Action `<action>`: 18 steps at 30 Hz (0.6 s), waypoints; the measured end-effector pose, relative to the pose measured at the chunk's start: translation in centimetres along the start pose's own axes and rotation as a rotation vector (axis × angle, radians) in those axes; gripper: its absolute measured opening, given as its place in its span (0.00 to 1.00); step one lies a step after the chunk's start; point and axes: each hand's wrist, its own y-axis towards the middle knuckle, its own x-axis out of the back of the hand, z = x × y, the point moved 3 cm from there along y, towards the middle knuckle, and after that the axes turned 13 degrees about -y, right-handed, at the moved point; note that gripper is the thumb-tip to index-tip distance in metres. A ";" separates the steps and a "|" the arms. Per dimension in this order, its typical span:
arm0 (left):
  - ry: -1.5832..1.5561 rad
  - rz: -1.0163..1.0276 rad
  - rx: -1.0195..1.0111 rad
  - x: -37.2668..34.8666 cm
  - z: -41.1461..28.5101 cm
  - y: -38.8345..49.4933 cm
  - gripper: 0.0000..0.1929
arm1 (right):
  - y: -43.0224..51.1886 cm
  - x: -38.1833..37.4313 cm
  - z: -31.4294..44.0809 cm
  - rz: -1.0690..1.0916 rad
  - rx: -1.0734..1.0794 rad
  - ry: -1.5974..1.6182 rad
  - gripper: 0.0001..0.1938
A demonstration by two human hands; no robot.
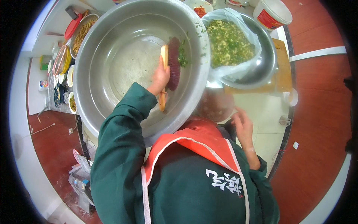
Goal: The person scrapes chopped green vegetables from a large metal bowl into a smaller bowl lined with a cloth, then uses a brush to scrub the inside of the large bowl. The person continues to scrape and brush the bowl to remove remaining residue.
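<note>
In my left hand point(160, 74) is the wooden handle of a brush point(174, 70) with dark red bristles. The bristles press along the right inner wall of a large metal basin point(123, 56), against a small heap of chopped greens point(183, 54). More green bits point(202, 30) cling to the basin's rim. My right hand point(242, 123) is off to the right, holding nothing, fingers somewhat apart. Close by it is a blurred reddish-brown round object point(216, 105), which I cannot identify for certain; whether they touch is unclear.
Right of the basin, a metal bowl point(268, 64) lined with a plastic bag holds a chopped green and pale mixture point(230, 44). A wooden board point(282, 78) lies under it. A white bucket point(275, 14) stands behind. Several dishes and a yellow basket point(67, 60) are at left.
</note>
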 end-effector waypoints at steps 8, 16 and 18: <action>-0.203 0.018 0.025 -1.5 -1.2 0.9 0.38 | 1.9 -0.1 0.0 -0.019 -0.007 0.051 0.14; -0.509 0.215 0.136 -1.8 -3.3 0.0 0.27 | 3.8 0.0 -0.4 -0.027 -0.027 0.125 0.15; -0.613 0.261 0.166 -1.8 -3.9 -0.4 0.26 | 4.1 0.2 -0.4 -0.037 -0.030 0.147 0.15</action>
